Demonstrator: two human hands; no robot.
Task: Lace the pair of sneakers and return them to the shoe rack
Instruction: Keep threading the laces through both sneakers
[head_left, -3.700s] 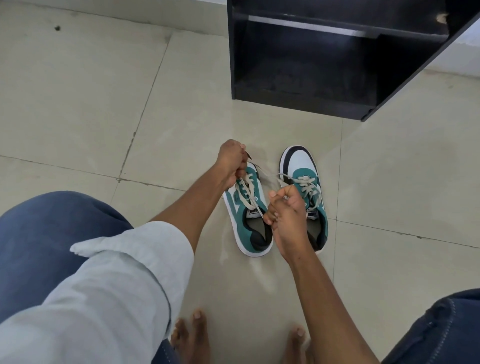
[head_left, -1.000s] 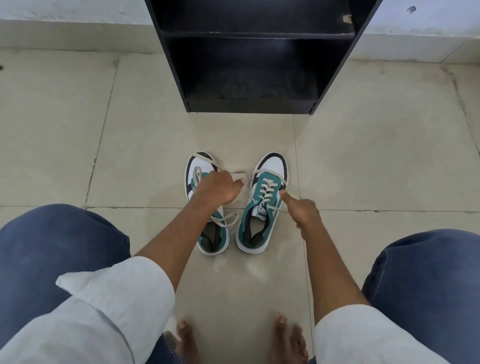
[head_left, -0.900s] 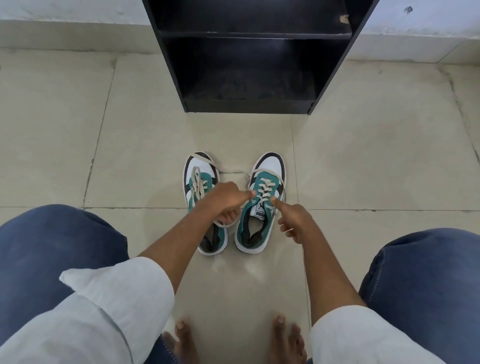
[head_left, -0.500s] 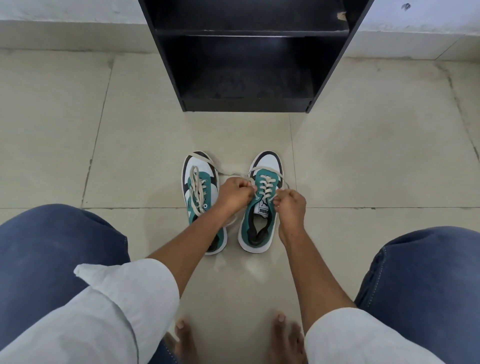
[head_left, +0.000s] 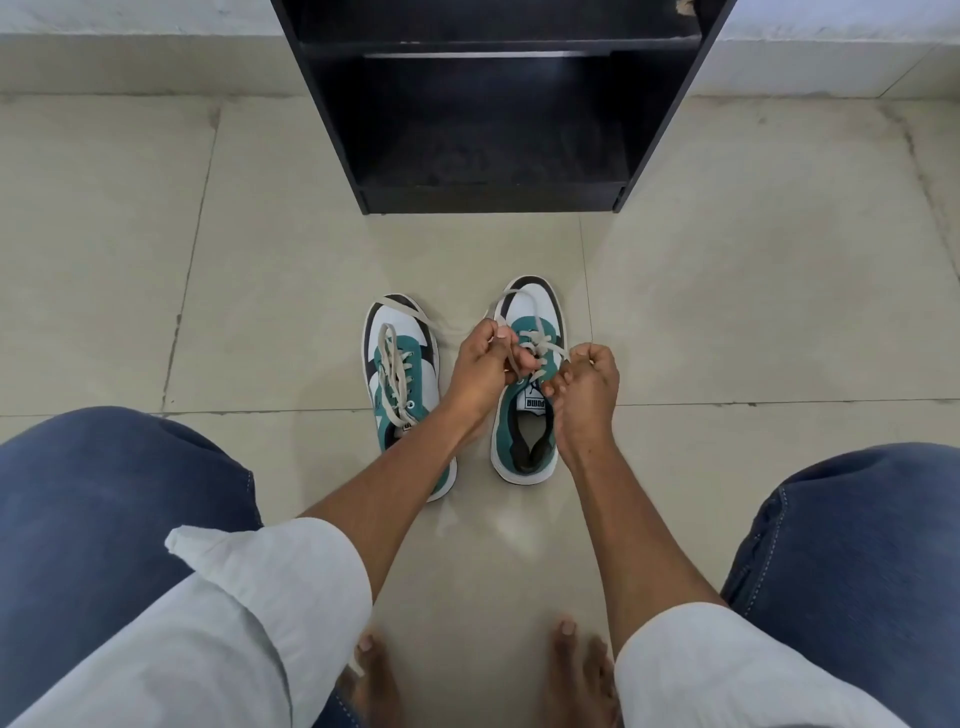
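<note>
Two teal, white and black sneakers stand side by side on the tiled floor, toes toward the rack. The left sneaker (head_left: 401, 374) has cream laces lying loose along its top. The right sneaker (head_left: 529, 426) sits under both hands. My left hand (head_left: 485, 366) is closed on one end of its cream lace (head_left: 540, 340), which loops out over the toe. My right hand (head_left: 587, 382) pinches the other end at the tongue. The black shoe rack (head_left: 493, 104) stands just beyond the shoes, its bottom shelf bare.
My knees in blue jeans (head_left: 114, 499) flank the shoes on both sides, with bare feet (head_left: 374, 675) at the bottom. Beige floor tiles (head_left: 753, 291) spread around. A pale wall base (head_left: 130, 47) runs behind the rack.
Both hands have come together over the right sneaker and closed on its lace ends. The left hand left the left sneaker, whose laces now lie loose.
</note>
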